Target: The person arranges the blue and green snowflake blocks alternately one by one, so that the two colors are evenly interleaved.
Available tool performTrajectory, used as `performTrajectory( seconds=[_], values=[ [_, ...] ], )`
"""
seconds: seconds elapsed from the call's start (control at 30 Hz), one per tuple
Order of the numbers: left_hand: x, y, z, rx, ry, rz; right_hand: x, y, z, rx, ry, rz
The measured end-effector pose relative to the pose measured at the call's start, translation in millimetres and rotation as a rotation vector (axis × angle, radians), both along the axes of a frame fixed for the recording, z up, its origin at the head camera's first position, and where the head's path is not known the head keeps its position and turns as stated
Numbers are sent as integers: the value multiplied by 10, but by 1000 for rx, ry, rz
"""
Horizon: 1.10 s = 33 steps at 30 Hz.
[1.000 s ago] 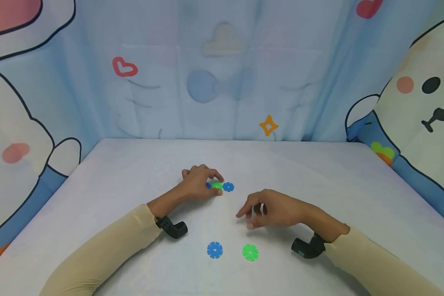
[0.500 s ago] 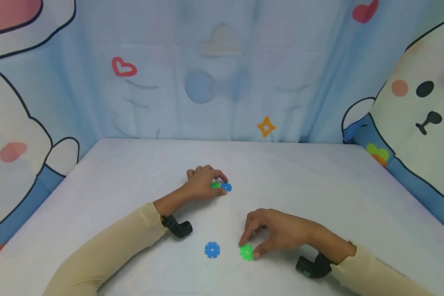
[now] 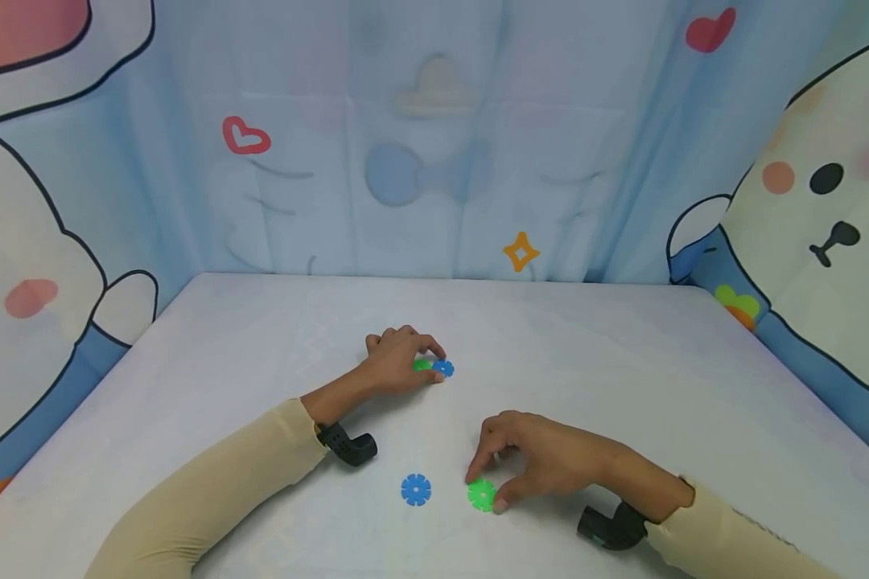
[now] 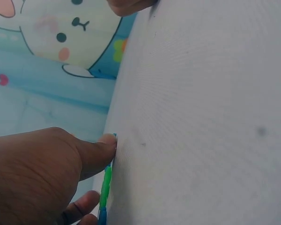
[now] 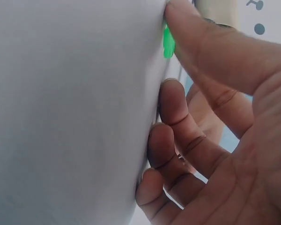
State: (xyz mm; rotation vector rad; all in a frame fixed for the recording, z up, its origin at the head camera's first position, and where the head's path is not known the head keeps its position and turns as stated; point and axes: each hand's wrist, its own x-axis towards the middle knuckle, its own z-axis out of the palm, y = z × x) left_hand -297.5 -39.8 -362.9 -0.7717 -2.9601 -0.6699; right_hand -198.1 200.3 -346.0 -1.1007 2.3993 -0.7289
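I note a printed curtain [image 3: 297,209] at twelve o'clock behind a pale table [image 3: 623,354]. On the head view I find the right hand [image 3: 536,454] past three o'clock of the table's middle and the left hand [image 3: 394,362] at eleven. The left hand covers part of a small row: its thumb and index finger pinch the far blue disc [image 3: 443,368] by opposite edges, with the far green disc [image 3: 422,364] at nine o'clock beside it; my left wrist view shows another blue edge [image 4: 102,216] beyond the green. I judge this hold keeps the row flat and aligned. The right index finger and thumb grip the near green disc [image 3: 482,495], at five o'clock, by its rim, probably because so thin a piece offers little else. The near blue disc [image 3: 416,490] lies untouched, flat, at nine o'clock from it.
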Motion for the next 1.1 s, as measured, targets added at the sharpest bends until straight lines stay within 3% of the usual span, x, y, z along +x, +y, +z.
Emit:
performTrajectory(
  seconds=[0.73, 1.1],
  values=[
    [-12, -8, -11, 12, -7, -8, 74, -19, -21, -30, 39, 69],
    [-1, -7, -4, 7, -8, -2, 66, -13, -26, -87, 34, 150]
  ],
)
